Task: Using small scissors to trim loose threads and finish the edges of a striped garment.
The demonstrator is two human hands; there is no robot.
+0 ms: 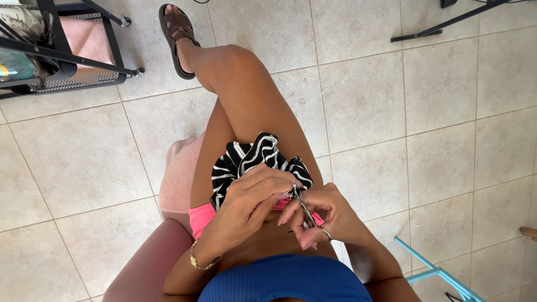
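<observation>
At the far left stands a black metal wire-mesh cart on small castor wheels (67, 61), with a pink folded cloth (89, 36) lying on its mesh shelf, on the pale beige tiled floor (84, 156). Further right, a foot in a dark brown strapped sandal (176, 36) rests on the tiles at the end of a crossed bare leg. A pale pink towel (179, 176) lies draped on the rounded dusty-pink upholstered seat (148, 263) beside the thigh. On the lap sits a bunched black-and-white striped fabric (251, 159), touching the knuckles of both hands. The left hand (249, 204), wearing a thin gold chain bracelet (201, 262) at the wrist, has its grip curled, the fingertips bent in and pressed on the upper end of a small silver metal tool with slim scissor-like arms (303, 208). The right hand (324, 215), with a silver ring on one finger, has its grip pinched closed around the lower part of the same tool, which lies tilted between the two hands just above the lap, its tip hidden among the fingers. At the lower right, a light blue metal frame (436, 274) stands on the floor.
</observation>
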